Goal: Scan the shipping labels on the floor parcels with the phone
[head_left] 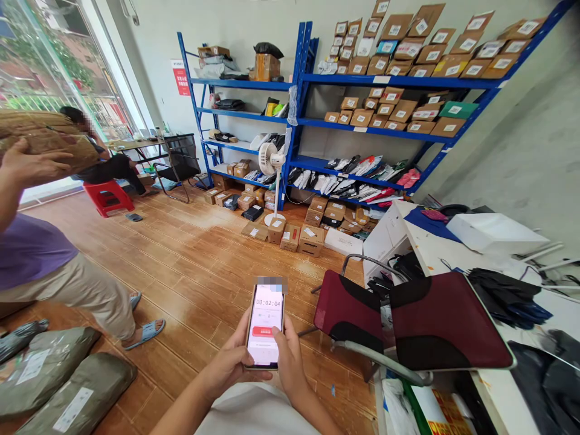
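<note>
A smartphone (263, 353) with a lit screen is held upright in front of me, at the lower middle of the view. Its screen shows a timer reading 00:02:04 and a red button. My left hand (235, 353) wraps the phone's left side and lower edge, thumb by the bottom left corner. Around the right side is my right hand (290, 356), its thumb over the screen near the red button. The fingers behind the phone are mostly hidden.
A person at left carries a large wrapped parcel (49, 142). Grey parcels (90, 393) lie on the floor there. Blue shelves (399, 124) with boxes stand ahead, a white fan (272, 160) before them. A maroon chair (348, 302) and cluttered desk (426, 241) are at right. Someone sits by the window.
</note>
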Tool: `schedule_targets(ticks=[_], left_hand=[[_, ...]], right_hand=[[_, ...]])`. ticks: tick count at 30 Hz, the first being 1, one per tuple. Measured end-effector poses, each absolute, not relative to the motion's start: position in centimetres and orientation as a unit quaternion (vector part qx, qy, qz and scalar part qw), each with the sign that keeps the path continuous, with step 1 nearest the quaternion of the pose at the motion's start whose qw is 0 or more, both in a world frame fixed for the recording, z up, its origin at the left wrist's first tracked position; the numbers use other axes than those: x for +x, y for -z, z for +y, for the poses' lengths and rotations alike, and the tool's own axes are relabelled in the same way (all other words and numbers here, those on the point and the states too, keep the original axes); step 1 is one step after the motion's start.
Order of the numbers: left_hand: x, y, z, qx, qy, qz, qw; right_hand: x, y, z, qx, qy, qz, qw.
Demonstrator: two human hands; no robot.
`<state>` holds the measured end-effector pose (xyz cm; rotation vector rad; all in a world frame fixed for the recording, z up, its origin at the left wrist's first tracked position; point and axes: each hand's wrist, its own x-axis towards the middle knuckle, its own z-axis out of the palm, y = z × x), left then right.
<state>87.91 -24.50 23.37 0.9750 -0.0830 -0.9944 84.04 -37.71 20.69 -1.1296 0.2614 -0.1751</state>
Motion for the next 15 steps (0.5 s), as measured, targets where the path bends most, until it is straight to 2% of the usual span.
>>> schedule_targets(ticks=[8,15], left_hand=[[88.03,-23.62,-24.73,0.463,0.444,-0.046,0.766],[88.18,-23.13,-24.53,0.445,0.440,-0.046,0.779]], right_hand=[[84.65,-21.48,-37.62,-0.613,0.112,0.136,0.770],[84.67,-21.13,-37.64,-0.567,0.115,0.156,0.800]])
